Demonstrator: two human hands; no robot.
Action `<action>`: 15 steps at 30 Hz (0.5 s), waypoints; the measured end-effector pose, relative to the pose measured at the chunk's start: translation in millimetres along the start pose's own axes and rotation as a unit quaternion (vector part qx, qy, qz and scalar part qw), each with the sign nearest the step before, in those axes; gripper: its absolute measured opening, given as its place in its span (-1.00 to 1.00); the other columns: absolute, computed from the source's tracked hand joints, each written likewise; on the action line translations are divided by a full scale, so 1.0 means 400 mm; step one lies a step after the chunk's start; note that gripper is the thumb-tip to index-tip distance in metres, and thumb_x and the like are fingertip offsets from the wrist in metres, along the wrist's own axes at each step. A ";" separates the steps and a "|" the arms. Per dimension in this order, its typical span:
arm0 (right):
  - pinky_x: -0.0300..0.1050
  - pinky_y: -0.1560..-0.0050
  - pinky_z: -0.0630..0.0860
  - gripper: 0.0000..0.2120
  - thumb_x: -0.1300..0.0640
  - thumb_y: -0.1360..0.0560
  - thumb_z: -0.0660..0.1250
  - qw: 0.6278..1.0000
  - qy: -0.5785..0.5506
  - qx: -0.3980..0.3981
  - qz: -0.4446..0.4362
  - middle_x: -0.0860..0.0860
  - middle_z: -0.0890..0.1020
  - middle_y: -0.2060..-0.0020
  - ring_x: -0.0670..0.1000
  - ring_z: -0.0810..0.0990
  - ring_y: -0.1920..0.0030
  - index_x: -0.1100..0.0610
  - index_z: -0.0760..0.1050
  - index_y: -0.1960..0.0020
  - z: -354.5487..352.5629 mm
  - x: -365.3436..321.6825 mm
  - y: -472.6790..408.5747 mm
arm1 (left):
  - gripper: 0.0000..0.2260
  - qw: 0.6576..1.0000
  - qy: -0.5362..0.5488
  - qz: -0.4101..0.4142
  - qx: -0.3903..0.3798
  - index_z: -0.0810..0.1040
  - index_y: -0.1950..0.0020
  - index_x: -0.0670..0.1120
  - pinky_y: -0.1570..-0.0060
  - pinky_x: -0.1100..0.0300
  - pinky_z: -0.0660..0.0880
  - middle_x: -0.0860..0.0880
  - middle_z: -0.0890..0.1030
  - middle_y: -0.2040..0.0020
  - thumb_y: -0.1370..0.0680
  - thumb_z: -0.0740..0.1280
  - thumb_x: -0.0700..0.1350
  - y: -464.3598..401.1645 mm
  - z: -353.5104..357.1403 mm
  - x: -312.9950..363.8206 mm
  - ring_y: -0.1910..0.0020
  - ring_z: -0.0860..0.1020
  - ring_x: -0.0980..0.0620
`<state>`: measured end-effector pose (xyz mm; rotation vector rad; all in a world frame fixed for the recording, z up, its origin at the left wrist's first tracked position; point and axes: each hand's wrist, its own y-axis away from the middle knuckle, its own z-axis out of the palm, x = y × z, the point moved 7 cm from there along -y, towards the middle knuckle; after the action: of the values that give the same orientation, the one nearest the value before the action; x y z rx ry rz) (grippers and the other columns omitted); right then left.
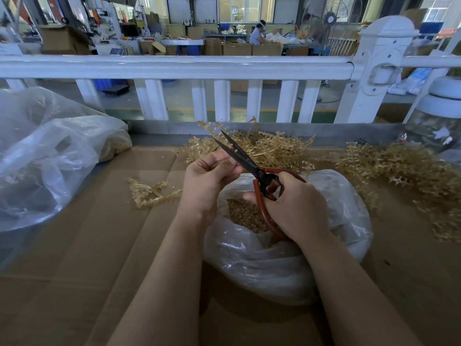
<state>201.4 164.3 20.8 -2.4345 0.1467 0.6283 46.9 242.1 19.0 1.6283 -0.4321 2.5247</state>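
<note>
Cardboard [74, 270] bears a clear bag [262, 270]. Right hand [296, 206] grips parted scissors [245, 158]; left hand [207, 178] pinches a small piece [234, 151].

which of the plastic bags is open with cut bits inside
The clear bag directly below the scissors: its mouth gapes, showing small tan pieces. The larger bag at far left lies bunched up, no opening showing.

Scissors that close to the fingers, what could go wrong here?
The open scissors straddle a tiny piece pinched by the left hand. Its fingertips sit right by the blades and could get nicked. The cut piece might also fly past the bag onto the cardboard.
</note>
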 end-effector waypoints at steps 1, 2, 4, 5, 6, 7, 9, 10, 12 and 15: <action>-0.35 0.38 0.26 -0.45 -0.55 -0.29 0.21 1.000 0.003 0.001 0.001 -0.30 0.37 0.41 -0.20 0.39 0.36 -0.05 0.43 0.19 0.000 -0.001 0.000 | -0.85 1.000 -0.004 0.002 -0.001 0.66 0.14 -0.17 0.06 0.23 0.60 -0.10 0.68 0.18 -0.54 0.33 -0.35 0.001 0.001 0.002 0.21 0.62 0.04; -0.35 0.37 0.26 -0.44 -0.54 -0.29 0.21 1.000 0.008 0.003 0.001 -0.29 0.40 0.39 -0.18 0.40 0.34 -0.04 0.46 0.17 -0.001 0.000 -0.001 | -0.81 1.000 -0.008 0.003 -0.004 0.66 0.18 -0.15 0.10 0.24 0.61 -0.09 0.68 0.21 -0.54 0.33 -0.36 0.002 0.005 0.004 0.24 0.62 0.05; -0.31 0.36 0.28 -0.45 -0.52 -0.30 0.24 1.000 0.012 0.010 0.002 -0.26 0.44 0.34 -0.15 0.42 0.31 -0.03 0.50 0.14 -0.003 0.000 -0.001 | -0.73 1.000 -0.012 0.001 -0.018 0.69 0.25 -0.09 0.17 0.25 0.60 -0.07 0.67 0.27 -0.54 0.33 -0.38 0.005 0.014 0.005 0.30 0.61 0.07; -0.28 0.36 0.29 -0.46 -0.51 -0.31 0.25 1.000 0.011 0.013 0.004 -0.25 0.45 0.33 -0.14 0.43 0.30 -0.03 0.49 0.15 -0.004 0.000 0.000 | -0.71 1.000 -0.014 -0.001 -0.025 0.69 0.27 -0.08 0.18 0.25 0.60 -0.06 0.66 0.29 -0.53 0.33 -0.37 0.006 0.019 0.005 0.31 0.60 0.08; -0.26 0.35 0.31 -0.47 -0.51 -0.31 0.25 1.000 0.010 0.014 0.005 -0.24 0.47 0.33 -0.13 0.44 0.30 -0.03 0.47 0.16 -0.005 0.000 0.000 | -0.71 0.999 -0.016 -0.001 -0.029 0.69 0.27 -0.07 0.18 0.24 0.59 -0.06 0.66 0.29 -0.53 0.33 -0.37 0.007 0.020 0.005 0.31 0.60 0.08; -0.24 0.34 0.34 -0.45 -0.52 -0.31 0.24 1.000 0.010 0.014 0.006 -0.22 0.49 0.33 -0.13 0.45 0.30 -0.02 0.46 0.18 -0.004 0.001 0.001 | -0.72 0.999 -0.017 0.000 -0.028 0.69 0.26 -0.08 0.18 0.23 0.59 -0.07 0.65 0.29 -0.53 0.34 -0.37 0.007 0.019 0.005 0.31 0.60 0.08; -0.20 0.31 0.42 -0.39 -0.55 -0.30 0.20 1.000 0.014 0.010 0.007 -0.19 0.54 0.33 -0.10 0.49 0.30 0.02 0.50 0.18 -0.002 0.002 0.001 | -0.76 1.000 -0.019 0.002 -0.024 0.67 0.24 -0.10 0.18 0.23 0.61 -0.09 0.65 0.29 -0.53 0.34 -0.36 0.008 0.015 0.006 0.31 0.60 0.07; -0.19 0.30 0.44 -0.37 -0.55 -0.30 0.19 1.000 0.015 0.012 0.006 -0.18 0.56 0.33 -0.10 0.49 0.31 0.03 0.51 0.18 -0.001 0.002 0.000 | -0.76 1.000 -0.022 0.003 -0.023 0.67 0.24 -0.10 0.19 0.24 0.61 -0.08 0.65 0.29 -0.53 0.35 -0.36 0.007 0.014 0.005 0.31 0.61 0.08; -0.20 0.30 0.44 -0.39 -0.53 -0.31 0.23 1.000 0.012 0.018 0.004 -0.19 0.55 0.33 -0.11 0.48 0.32 0.03 0.52 0.19 -0.003 0.002 0.001 | -0.75 0.999 -0.023 0.001 -0.022 0.68 0.25 -0.08 0.20 0.24 0.60 -0.07 0.65 0.30 -0.53 0.35 -0.36 0.006 0.013 0.003 0.31 0.61 0.08; -0.18 0.31 0.45 -0.42 -0.50 -0.32 0.27 1.000 0.007 0.021 0.003 -0.18 0.55 0.36 -0.10 0.49 0.34 0.05 0.51 0.23 -0.002 0.004 0.000 | -0.84 1.000 -0.008 -0.009 -0.014 0.67 0.16 -0.14 0.20 0.22 0.61 -0.09 0.66 0.26 -0.52 0.36 -0.35 0.002 0.007 -0.002 0.30 0.62 0.06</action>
<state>202.9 163.9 20.6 -2.3997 0.1721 0.6047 49.6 240.4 19.1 1.6352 -0.4508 2.4835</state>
